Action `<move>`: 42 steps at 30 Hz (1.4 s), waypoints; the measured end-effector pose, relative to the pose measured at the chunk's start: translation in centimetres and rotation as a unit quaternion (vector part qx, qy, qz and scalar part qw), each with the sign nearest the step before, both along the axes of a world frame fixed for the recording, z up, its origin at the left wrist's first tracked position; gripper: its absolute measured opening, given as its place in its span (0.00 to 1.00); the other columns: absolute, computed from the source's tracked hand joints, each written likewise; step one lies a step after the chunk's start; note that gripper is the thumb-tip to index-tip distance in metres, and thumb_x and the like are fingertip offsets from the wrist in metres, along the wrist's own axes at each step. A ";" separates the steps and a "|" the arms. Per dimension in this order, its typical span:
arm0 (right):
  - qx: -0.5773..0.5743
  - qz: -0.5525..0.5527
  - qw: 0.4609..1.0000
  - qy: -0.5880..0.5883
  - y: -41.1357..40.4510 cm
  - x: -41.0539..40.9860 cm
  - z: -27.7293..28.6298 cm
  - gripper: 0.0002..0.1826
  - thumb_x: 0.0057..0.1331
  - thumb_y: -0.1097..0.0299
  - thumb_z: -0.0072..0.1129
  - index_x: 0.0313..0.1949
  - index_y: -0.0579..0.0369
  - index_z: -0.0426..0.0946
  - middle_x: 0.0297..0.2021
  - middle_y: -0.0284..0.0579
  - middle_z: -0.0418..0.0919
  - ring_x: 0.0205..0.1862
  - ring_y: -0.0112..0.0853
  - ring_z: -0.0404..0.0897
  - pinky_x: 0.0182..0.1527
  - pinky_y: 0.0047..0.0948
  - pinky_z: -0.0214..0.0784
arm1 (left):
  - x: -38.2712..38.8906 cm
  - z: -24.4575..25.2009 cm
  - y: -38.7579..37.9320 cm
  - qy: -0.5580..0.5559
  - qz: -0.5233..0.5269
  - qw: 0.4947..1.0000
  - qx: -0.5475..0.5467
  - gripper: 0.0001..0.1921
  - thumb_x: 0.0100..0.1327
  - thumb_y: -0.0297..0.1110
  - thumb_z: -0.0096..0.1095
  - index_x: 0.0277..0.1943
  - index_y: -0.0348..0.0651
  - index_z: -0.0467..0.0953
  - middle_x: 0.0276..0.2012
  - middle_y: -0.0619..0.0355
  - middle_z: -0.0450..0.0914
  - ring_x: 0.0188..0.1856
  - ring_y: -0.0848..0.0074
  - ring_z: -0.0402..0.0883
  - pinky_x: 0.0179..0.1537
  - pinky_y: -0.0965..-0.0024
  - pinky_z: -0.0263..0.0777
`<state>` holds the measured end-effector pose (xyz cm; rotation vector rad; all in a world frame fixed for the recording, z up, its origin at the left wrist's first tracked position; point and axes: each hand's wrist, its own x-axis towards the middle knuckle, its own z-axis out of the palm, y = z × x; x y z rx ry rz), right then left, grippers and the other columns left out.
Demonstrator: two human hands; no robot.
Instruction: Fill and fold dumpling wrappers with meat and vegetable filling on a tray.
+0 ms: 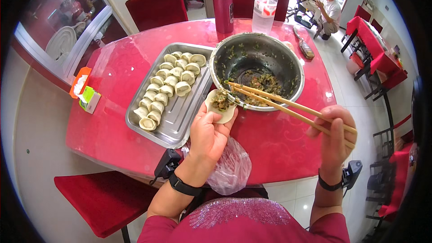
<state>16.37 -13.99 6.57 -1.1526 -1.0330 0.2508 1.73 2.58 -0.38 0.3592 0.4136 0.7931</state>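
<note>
My left hand point(211, 131) holds a round dough wrapper point(225, 116) at the near left rim of a steel bowl point(297, 74). A mound of minced filling point(221, 101) sits on the wrapper. In my right hand point(337, 131) is a pair of wooden chopsticks point(287, 103), their tips just above the wrapper at the bowl's edge. More green-flecked filling point(265, 86) lies in the bowl, with bits stuck to its wall. Left of the bowl, a metal tray point(184, 116) bears rows of folded dumplings point(170, 81) on its left and far part.
A clear plastic bag point(233, 167) lies at the near edge of the red table point(276, 155). Behind the bowl stand a maroon flask point(222, 10) and a water bottle point(264, 10). A tissue box point(89, 99) is at the left edge. A person point(329, 10) crouches by a stroller point(300, 6).
</note>
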 end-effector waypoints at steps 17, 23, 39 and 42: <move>-0.035 -0.050 0.997 -0.047 -1.8 -1.3 -1.1 0.15 0.66 0.62 0.39 0.34 0.63 0.69 0.27 0.46 0.70 0.21 0.28 0.75 0.25 0.22 0.69 | -0.4 0.1 -0.4 -0.007 -0.022 1.000 -0.007 0.24 0.54 0.14 0.31 0.56 0.33 0.57 0.52 0.48 0.65 0.53 0.61 0.68 0.52 0.59 0.67; -0.068 -0.015 0.993 -0.095 -1.6 -2.5 -1.2 0.11 0.65 0.67 0.42 0.33 0.62 0.69 0.27 0.45 0.71 0.24 0.28 0.76 0.27 0.22 0.69 | 0.0 -0.5 -0.6 -0.034 -0.006 0.999 -0.018 0.25 0.53 0.14 0.33 0.56 0.32 0.56 0.51 0.45 0.65 0.53 0.59 0.68 0.54 0.58 0.66; -0.013 -0.106 0.994 -0.018 -1.4 -0.5 -1.0 0.12 0.66 0.66 0.39 0.36 0.63 0.69 0.23 0.42 0.71 0.20 0.27 0.72 0.23 0.20 0.66 | -1.2 -1.6 -1.5 0.020 0.002 0.999 -0.025 0.21 0.52 0.17 0.39 0.52 0.34 0.61 0.48 0.48 0.69 0.51 0.59 0.70 0.52 0.58 0.67; -0.112 -0.162 0.979 0.054 1.5 0.9 -1.7 0.11 0.65 0.67 0.43 0.35 0.63 0.70 0.23 0.40 0.71 0.19 0.22 0.71 0.21 0.16 0.62 | -2.1 -1.5 -1.9 -0.014 -0.015 1.000 -0.019 0.21 0.53 0.17 0.40 0.52 0.34 0.62 0.48 0.48 0.70 0.51 0.60 0.70 0.52 0.58 0.68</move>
